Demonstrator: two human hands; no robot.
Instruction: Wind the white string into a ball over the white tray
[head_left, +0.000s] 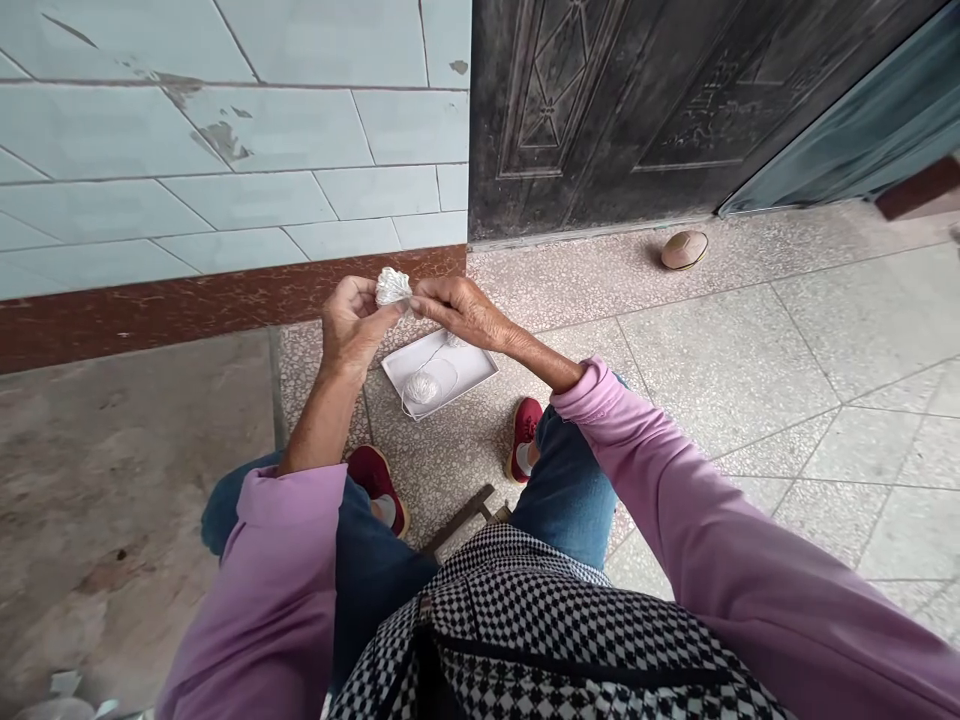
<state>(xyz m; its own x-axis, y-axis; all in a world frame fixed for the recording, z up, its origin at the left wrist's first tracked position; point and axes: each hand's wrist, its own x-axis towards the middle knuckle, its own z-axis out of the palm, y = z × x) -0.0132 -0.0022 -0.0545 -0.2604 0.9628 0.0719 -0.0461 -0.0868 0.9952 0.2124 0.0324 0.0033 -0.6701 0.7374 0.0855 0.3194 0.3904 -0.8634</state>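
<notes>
My left hand (352, 325) is closed, with thumb and fingers pinching a small white piece of yarn work (393, 287) that fans out like a ruffle. Close against its right side, my right hand (463, 312) has its fingers pressed together; whatever they grip is too small to make out. Both hands are raised above a shallow white box lid (469, 378) on the floor. A ball of white yarn (421, 388) lies in the lid's left part, with a loose strand curving around it. Another white bit (454, 341) at the lid's far edge is partly hidden by my right hand.
A tiled wall (285, 130) and a dark panelled door (570, 120) stand ahead. Near the door sits a rounded tan object (684, 250). My red shoes (525, 432) flank the lid, and part of a wooden stool (459, 520) shows beneath me.
</notes>
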